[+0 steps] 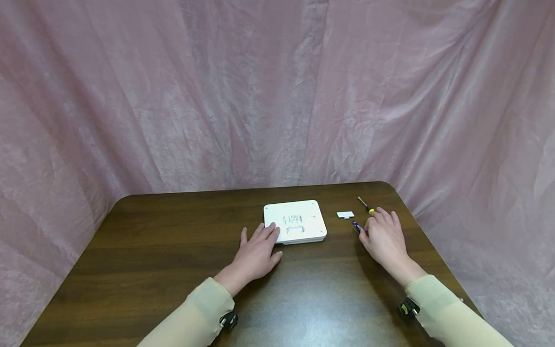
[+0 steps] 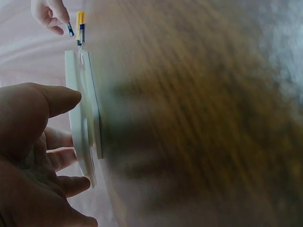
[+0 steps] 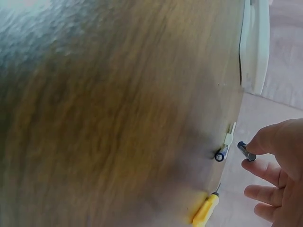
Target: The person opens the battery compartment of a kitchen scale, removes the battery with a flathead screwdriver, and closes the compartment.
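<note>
A white flat rectangular device with rounded corners lies on the table, printed text and a small recess on its upper face. My left hand rests fingers on its near left corner, thumb apart from the edge. To the right, my right hand pinches a small cylindrical battery between thumb and index finger, held above the table. Another battery lies on the wood close by. Beyond it is a small white cover. A yellow-handled screwdriver lies beside my right hand, its handle partly hidden in the head view.
The brown wooden table extends widely left of the device and in front of it. Its right edge runs close to my right forearm. A pink curtain hangs behind the table and along both sides.
</note>
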Demonstrator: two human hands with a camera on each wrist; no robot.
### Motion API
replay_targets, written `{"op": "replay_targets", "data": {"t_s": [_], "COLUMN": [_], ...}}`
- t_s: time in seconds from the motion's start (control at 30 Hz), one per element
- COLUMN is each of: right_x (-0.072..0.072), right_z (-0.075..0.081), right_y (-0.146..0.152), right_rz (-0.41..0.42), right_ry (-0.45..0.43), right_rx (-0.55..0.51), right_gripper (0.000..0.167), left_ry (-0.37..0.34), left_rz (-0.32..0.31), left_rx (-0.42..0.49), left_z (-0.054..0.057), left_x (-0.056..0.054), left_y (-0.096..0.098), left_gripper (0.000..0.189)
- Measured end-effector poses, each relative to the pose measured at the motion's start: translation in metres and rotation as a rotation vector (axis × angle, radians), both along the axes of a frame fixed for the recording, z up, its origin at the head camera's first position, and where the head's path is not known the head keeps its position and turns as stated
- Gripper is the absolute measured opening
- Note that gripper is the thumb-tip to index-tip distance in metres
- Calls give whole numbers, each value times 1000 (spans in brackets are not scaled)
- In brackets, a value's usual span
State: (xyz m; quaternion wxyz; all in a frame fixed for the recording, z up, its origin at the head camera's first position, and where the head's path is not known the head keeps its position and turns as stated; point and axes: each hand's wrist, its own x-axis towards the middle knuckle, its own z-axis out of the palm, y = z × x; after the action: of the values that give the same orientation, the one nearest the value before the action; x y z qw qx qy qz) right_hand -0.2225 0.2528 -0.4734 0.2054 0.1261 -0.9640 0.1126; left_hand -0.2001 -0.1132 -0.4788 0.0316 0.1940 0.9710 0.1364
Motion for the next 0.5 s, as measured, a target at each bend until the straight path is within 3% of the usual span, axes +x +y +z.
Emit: {"op": "replay_targets", "data": {"t_s": [0.5], "right_x": [-10], "right_z": [-7], "right_y": [-19], "right_rz": [13], "right_ry": [-28], "right_rx": [62], "right_gripper": [14], "left_ry": [3], "left_rz": [-2], "left_rx": [-11], "left_z": [0], "left_x": [2], "left_y": [-4], "left_gripper": [70]}}
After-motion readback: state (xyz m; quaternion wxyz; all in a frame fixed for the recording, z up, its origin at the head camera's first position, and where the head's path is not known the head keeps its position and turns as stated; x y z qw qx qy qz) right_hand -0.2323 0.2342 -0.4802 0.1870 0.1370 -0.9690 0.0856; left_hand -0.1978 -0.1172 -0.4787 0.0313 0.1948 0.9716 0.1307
